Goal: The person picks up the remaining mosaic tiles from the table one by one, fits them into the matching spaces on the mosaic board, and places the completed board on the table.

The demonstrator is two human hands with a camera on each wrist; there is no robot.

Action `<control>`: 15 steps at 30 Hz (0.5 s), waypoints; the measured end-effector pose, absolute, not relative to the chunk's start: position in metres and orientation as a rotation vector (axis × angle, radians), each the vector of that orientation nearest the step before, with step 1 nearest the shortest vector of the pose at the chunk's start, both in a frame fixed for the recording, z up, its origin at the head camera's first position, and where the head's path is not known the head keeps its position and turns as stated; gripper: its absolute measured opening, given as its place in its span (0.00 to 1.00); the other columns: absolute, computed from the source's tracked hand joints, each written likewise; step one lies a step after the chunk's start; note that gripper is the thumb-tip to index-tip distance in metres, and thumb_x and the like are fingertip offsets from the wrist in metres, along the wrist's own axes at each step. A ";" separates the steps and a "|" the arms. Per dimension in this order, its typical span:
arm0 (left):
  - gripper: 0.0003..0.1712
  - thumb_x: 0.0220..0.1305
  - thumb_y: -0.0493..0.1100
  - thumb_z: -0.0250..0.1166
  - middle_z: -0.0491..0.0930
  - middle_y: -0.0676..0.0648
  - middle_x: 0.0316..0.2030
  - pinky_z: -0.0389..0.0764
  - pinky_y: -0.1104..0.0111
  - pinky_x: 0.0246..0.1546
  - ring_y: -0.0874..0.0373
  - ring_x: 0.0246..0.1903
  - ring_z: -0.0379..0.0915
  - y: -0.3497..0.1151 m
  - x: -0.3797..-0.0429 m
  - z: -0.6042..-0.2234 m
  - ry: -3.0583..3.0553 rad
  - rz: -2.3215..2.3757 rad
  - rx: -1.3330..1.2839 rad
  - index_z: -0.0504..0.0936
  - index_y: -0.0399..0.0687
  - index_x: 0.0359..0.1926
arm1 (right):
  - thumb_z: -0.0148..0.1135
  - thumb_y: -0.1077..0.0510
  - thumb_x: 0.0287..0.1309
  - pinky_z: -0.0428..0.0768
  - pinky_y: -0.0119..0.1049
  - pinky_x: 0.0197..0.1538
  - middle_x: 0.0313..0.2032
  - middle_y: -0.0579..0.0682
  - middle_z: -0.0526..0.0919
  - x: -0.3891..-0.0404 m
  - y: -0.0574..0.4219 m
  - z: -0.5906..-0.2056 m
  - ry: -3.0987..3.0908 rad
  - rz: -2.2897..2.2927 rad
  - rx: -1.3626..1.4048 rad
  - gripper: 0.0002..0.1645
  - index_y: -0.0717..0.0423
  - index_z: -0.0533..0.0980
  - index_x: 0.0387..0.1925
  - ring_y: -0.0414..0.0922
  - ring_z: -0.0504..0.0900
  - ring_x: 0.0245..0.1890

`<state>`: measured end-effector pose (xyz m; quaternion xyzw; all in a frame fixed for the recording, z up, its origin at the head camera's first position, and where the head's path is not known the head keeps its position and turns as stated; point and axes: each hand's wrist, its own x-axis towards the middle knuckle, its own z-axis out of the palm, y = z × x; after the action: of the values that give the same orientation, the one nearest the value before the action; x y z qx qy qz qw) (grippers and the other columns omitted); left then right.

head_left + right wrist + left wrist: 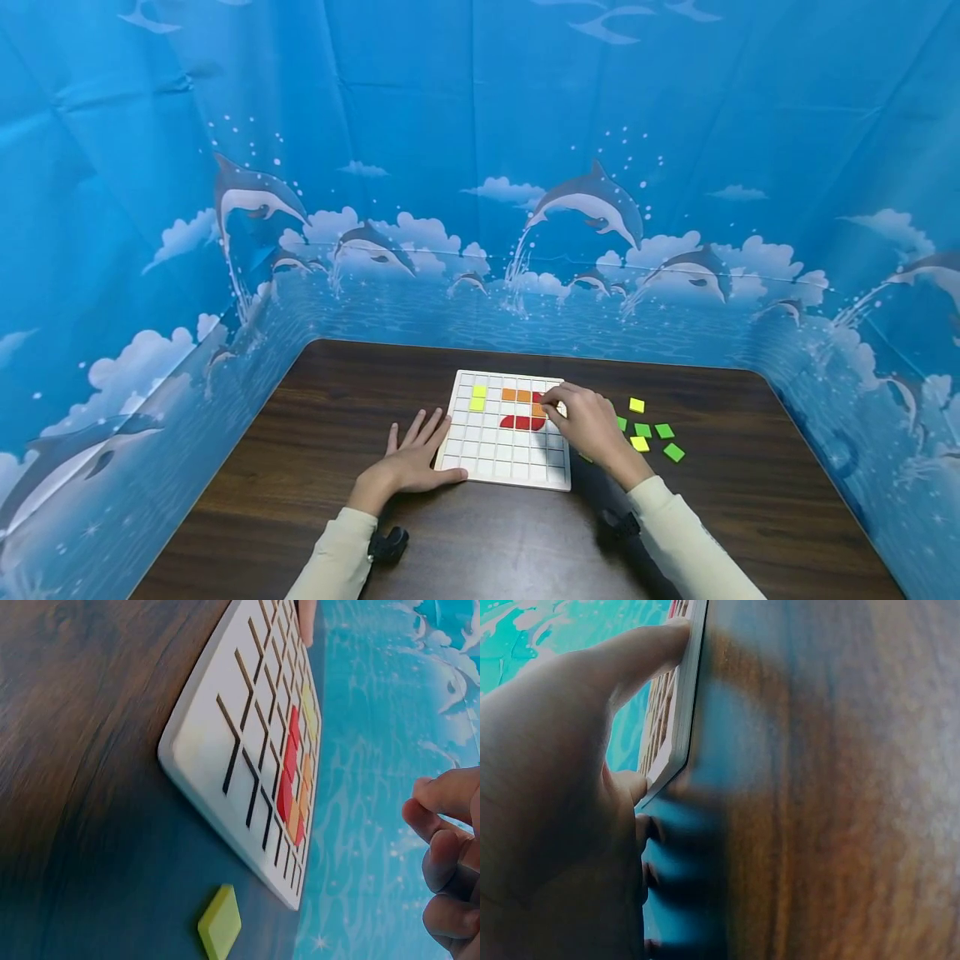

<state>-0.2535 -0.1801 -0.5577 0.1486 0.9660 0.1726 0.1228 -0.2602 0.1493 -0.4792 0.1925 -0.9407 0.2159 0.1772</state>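
I judged that I was laying coloured tiles (522, 422) on the white grid board (480, 457), flat on the worktop (750, 508). My left hand (411, 463) rested spread at its near-left corner; my right hand (595, 427) hung curled over its right side, whether pinching anything I couldn't tell. Next probably called for careful alignment.

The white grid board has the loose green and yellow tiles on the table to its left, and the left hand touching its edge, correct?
Not quite: the head view shows the loose green and yellow tiles on the table to the white grid board's right. The left hand does touch its edge.
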 end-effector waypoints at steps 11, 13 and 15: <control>0.70 0.57 0.90 0.55 0.38 0.50 0.88 0.26 0.31 0.79 0.45 0.87 0.27 -0.179 -0.251 -0.553 2.805 0.538 0.427 0.44 0.62 0.88 | 0.78 0.57 0.62 0.73 0.29 0.27 0.37 0.44 0.89 -0.244 0.184 -0.477 -2.656 0.592 0.520 0.05 0.50 0.90 0.40 0.34 0.76 0.26; 0.69 0.58 0.90 0.55 0.38 0.50 0.88 0.24 0.32 0.79 0.44 0.87 0.26 -0.179 -0.251 -0.553 2.801 0.552 0.432 0.43 0.62 0.88 | 0.78 0.57 0.62 0.73 0.29 0.27 0.37 0.44 0.89 -0.242 0.189 -0.478 -2.675 0.589 0.508 0.05 0.50 0.90 0.41 0.34 0.76 0.26; 0.69 0.58 0.89 0.55 0.38 0.50 0.88 0.24 0.31 0.79 0.43 0.87 0.26 -0.179 -0.250 -0.552 2.797 0.574 0.434 0.43 0.62 0.88 | 0.78 0.57 0.62 0.73 0.30 0.27 0.38 0.44 0.89 -0.239 0.194 -0.479 -2.691 0.578 0.492 0.06 0.50 0.90 0.41 0.34 0.75 0.26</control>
<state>-0.2499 -0.1791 -0.5520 0.1492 0.9607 0.1971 0.1265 -0.2391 0.1936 -0.4792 0.1732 -0.9481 0.2037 0.1719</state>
